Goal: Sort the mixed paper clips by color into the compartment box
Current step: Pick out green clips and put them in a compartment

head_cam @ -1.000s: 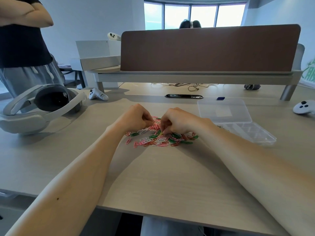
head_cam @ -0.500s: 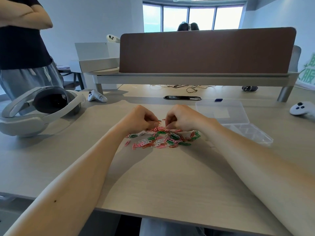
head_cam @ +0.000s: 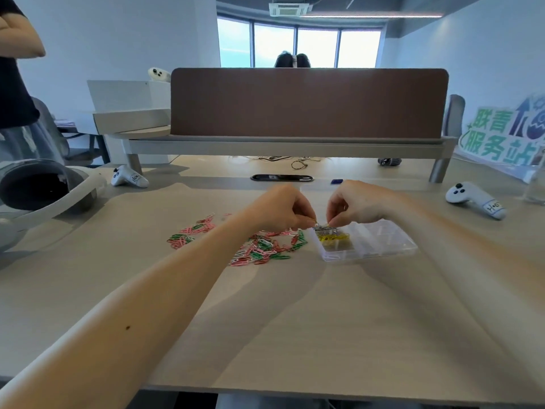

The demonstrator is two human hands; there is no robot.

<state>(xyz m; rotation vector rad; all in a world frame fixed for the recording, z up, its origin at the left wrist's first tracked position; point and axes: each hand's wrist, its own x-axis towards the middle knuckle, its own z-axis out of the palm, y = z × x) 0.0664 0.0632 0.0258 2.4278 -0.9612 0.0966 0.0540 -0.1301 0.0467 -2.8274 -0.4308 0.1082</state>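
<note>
Head view: left hand (head_cam: 281,209) and right hand (head_cam: 358,203) each pinch grey clips (head_cam: 325,228) over the box (head_cam: 389,246) directly beneath. The pile (head_cam: 262,249) lies under the left wrist. Step: depositing greys. Next: release them clear of the yellow clips (head_cam: 334,238).

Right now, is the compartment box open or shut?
Open. The left hand and right hand pinch silver clips just above the compartment box, and yellow clips lie uncovered inside.

Loose wire paper clips (head_cam: 265,249) beside the left hand (head_cam: 283,211): pink, green, white and red, mixed. Clear plastic compartment box (head_cam: 383,246) below the right hand (head_cam: 356,205): grey metal paper clips (head_cam: 324,228) at the fingertips, yellow paper clips (head_cam: 333,238) just nearer.
</note>
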